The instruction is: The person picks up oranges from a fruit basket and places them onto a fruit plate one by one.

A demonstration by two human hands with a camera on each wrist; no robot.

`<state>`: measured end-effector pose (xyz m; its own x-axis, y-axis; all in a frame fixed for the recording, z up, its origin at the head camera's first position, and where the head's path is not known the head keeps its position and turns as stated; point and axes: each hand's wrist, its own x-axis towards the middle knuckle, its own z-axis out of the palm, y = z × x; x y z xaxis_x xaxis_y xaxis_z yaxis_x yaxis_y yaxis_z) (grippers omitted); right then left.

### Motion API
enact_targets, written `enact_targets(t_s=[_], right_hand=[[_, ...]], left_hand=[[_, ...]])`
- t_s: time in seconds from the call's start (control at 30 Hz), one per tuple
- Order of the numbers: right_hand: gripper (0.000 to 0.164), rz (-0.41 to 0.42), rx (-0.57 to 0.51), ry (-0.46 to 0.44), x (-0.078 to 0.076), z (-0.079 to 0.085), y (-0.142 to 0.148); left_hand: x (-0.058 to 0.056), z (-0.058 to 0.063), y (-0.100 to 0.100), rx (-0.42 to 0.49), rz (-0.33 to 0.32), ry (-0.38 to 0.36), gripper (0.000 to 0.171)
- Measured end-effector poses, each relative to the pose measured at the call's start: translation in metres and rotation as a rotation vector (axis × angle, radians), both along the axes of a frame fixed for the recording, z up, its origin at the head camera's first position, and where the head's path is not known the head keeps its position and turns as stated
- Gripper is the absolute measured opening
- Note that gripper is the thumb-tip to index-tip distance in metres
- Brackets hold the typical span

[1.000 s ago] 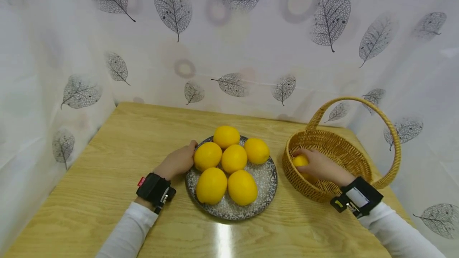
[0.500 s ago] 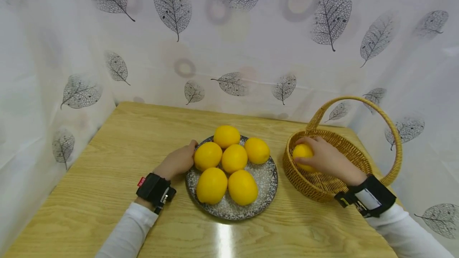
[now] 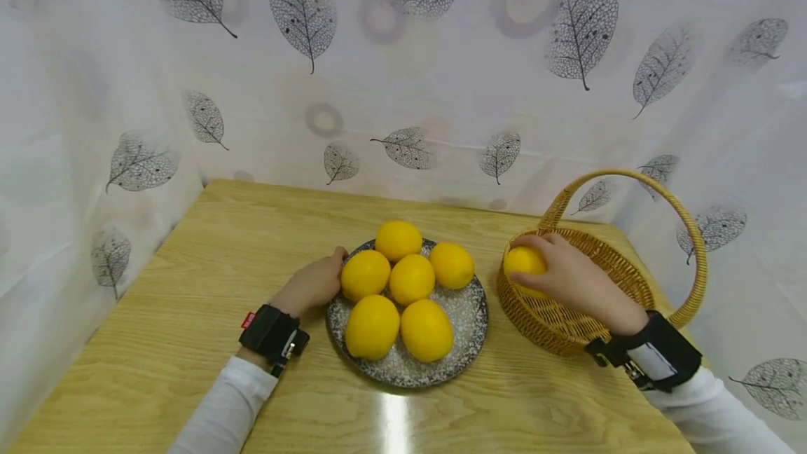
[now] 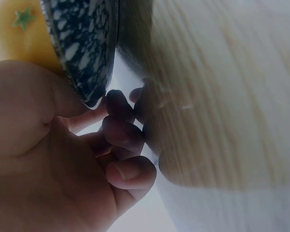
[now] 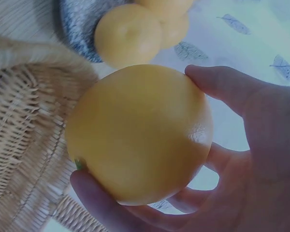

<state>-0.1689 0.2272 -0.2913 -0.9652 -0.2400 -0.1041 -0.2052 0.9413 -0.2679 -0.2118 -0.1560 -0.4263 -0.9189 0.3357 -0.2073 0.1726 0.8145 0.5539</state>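
My right hand [image 3: 570, 279] grips a yellow orange [image 5: 140, 135] between thumb and fingers, at the left side of the wicker basket [image 3: 555, 338]. A small green stem mark shows on that orange in the right wrist view. My left hand [image 3: 314, 282] holds the left rim of the speckled grey plate [image 3: 469, 328]. In the left wrist view its fingers curl beneath the edge of the plate, close to the tabletop. Several yellow oranges [image 3: 412, 279] lie on the plate; one [image 4: 26, 38] shows its green star stem above the left hand.
The basket's tall arched handle [image 3: 693, 251] rises at its right and back. Plate and basket stand apart on the wooden table [image 3: 252, 230]. A white curtain [image 3: 252, 118] with leaf prints hangs behind and at both sides.
The right hand has lifted the orange from low inside the basket to about its left rim, moving slightly left at the end. The left hand and the plate have not moved.
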Motion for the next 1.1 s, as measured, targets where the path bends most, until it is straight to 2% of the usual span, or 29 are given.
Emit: enact_targets(t_s=[0.3, 0.47, 0.7, 0.93, 1.1], right_hand=[[0.057, 0.026, -0.063, -0.025, 0.01, -0.002, -0.026], [0.062, 0.028, -0.063, -0.025, 0.014, -0.017, -0.043], [0.066, 0.015, -0.099, -0.073, 0.02, -0.041, -0.06], [0.065, 0.002, -0.124, -0.094, 0.02, -0.058, -0.068], [0.066, -0.038, -0.12, -0.095, 0.021, -0.067, -0.069]], left_hand=[[0.0, -0.004, -0.001, -0.003, 0.004, -0.005, 0.037], [0.0, -0.005, -0.002, 0.002, -0.002, 0.012, 0.035], [-0.001, -0.007, -0.003, 0.006, -0.011, 0.026, 0.032], [-0.002, -0.007, -0.001, 0.006, -0.006, 0.031, 0.033], [-0.003, -0.006, -0.001, 0.007, -0.006, 0.019, 0.033]])
